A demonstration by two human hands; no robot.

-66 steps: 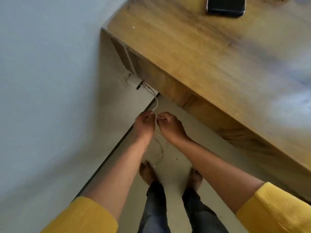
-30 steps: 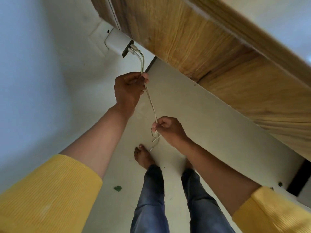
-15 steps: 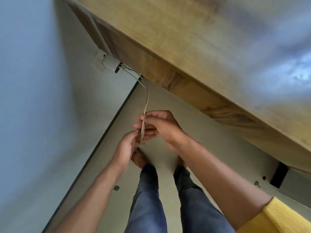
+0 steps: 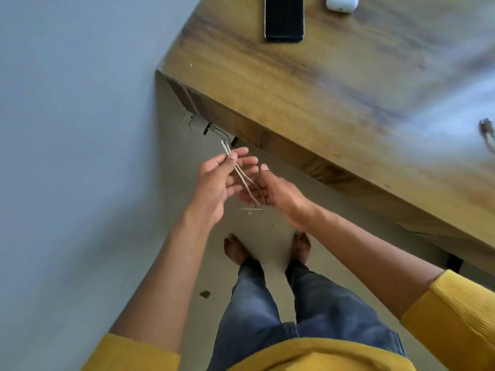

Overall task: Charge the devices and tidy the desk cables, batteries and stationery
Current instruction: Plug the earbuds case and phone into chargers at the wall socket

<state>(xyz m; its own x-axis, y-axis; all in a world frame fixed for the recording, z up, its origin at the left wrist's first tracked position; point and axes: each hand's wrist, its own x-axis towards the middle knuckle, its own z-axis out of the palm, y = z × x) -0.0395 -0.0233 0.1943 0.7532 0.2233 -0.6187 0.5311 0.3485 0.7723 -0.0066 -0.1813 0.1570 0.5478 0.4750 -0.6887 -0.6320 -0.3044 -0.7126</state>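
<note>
A thin white cable point(image 4: 242, 178) runs from a white charger point(image 4: 198, 125) plugged into the wall under the desk corner. My left hand point(image 4: 218, 180) pinches the folded cable between thumb and fingers, its bend sticking up above my thumb. My right hand point(image 4: 270, 191) is close beside it, palm turned left, with the cable strands passing into its curled fingers. A loose cable end hangs just below both hands. A black phone point(image 4: 284, 17) lies on the wooden desk point(image 4: 334, 84) at the top, and a white earbud case point(image 4: 341, 2) sits to its right.
A pale blue wall point(image 4: 75, 129) fills the left. My bare feet stand on the light floor point(image 4: 214, 263) below the hands. A small metal object point(image 4: 486, 132) lies blurred at the desk's right edge. A green scrap point(image 4: 205, 293) lies on the floor.
The view has lifted so the desk top with phone and earbud case shows again. My left hand has moved up and now holds the folded cable; my right hand sits lower beside it.
</note>
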